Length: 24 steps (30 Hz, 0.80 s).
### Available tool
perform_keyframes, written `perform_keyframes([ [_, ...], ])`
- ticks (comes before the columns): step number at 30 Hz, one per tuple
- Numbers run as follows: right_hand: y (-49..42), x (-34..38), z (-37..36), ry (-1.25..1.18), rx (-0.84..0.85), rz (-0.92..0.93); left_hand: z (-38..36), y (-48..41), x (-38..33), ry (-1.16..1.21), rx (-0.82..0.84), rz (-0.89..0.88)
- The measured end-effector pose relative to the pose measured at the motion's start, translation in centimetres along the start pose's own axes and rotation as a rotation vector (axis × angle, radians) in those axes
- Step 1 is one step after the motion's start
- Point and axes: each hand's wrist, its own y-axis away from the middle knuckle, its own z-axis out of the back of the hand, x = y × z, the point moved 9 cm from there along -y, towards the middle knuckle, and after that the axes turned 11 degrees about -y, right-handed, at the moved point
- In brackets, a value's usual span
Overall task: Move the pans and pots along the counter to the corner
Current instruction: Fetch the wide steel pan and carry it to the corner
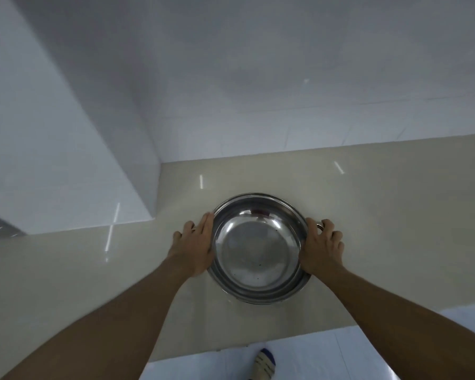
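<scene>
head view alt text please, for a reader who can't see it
Seen from above, a person's left hand and right hand hold opposite sides of an empty steel pan on a beige counter, the right fingers curled round a small loop handle. A white wall corner lies beyond it to the left, and a socked foot shows below.

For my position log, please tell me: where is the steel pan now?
In the head view the steel pan is on the counter near centre, gripped between the left hand and the right hand, right of the white block.
</scene>
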Motion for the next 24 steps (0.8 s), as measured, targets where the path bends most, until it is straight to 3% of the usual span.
perform_keyframes([
  [10, 11.5, 19.8, -4.0, -0.016, 0.038, 0.322, -2.7, 19.1, 17.7, 0.033, -0.007, 0.275],
  [24, 28.4, 51.6, -13.6, 0.001, 0.142, 0.881, -7.3, 45.5, 39.7, 0.099, -0.043, 0.806],
])
